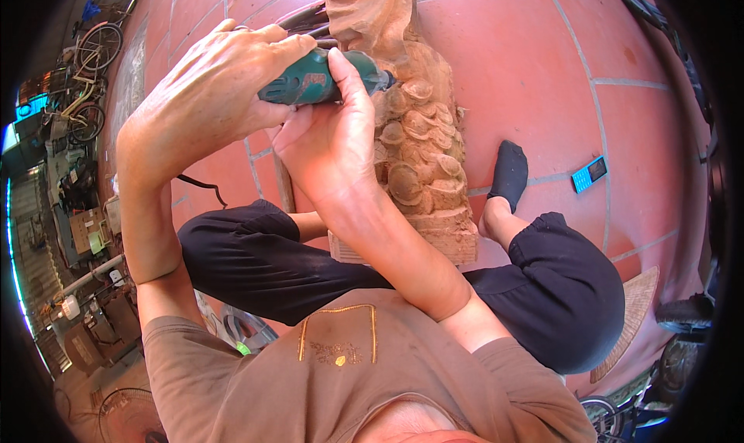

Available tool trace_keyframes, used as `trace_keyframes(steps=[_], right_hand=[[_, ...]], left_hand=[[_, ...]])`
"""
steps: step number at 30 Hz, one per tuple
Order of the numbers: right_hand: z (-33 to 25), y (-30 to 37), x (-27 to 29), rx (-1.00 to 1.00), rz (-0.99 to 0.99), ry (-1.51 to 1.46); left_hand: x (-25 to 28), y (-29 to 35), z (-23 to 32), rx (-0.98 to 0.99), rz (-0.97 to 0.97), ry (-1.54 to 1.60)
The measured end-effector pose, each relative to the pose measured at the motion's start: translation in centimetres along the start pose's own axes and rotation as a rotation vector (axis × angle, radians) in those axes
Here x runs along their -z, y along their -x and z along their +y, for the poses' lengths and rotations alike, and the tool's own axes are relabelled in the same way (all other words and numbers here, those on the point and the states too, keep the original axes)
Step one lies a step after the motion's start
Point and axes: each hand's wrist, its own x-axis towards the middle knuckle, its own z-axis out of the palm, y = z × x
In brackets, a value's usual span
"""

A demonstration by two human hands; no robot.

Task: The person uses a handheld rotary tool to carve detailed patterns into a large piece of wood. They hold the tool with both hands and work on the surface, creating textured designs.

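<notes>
Carved wooden sculpture (422, 125) at 3–4 o'clock from the grip, long axis roughly 11-to-5, right hand (333, 133) nearer; right hand and left hand (213, 75) both closed around green handheld rotary tool (314, 80), which points toward 3 o'clock, tip contact unclear.

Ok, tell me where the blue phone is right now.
In the head view, the blue phone lies on the red tiled floor at the right, just beyond the black sock from the carved wood.
</notes>
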Motion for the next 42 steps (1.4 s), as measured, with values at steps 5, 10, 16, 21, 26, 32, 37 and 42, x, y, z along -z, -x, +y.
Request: trace_keyframes(steps=[5,10,16,21,26,32,37,42], right_hand=[[0.1,0.3,-0.1,0.005,0.0,0.0],[0.6,0.6,0.0,-0.01,-0.017,-0.009],[1.0,1.3,-0.5,-0.03,-0.001,0.0],[1.7,1.6,-0.3,-0.02,-0.012,-0.008],[2.2,1.8,-0.1,-0.034,0.019,-0.012],[2.9,2.0,0.4,-0.015,0.031,-0.012],[3.1,2.7,0.4,-0.024,0.053,0.003],[3.2,3.0,0.4,-0.024,0.023,0.003]], left_hand=[[0.2,0.1,-0.1,0.001,-0.021,0.015],[0.3,0.6,-0.2,-0.006,-0.016,0.014],[1.0,1.4,0.5,0.013,-0.033,-0.003],[1.3,2.2,0.7,0.091,-0.064,0.012],[1.5,3.0,1.0,0.125,-0.076,0.034],[1.2,3.9,1.0,0.14,-0.078,0.023],[1.3,4.5,1.2,0.157,-0.092,0.024],[1.1,4.8,1.3,0.146,-0.074,0.03]])
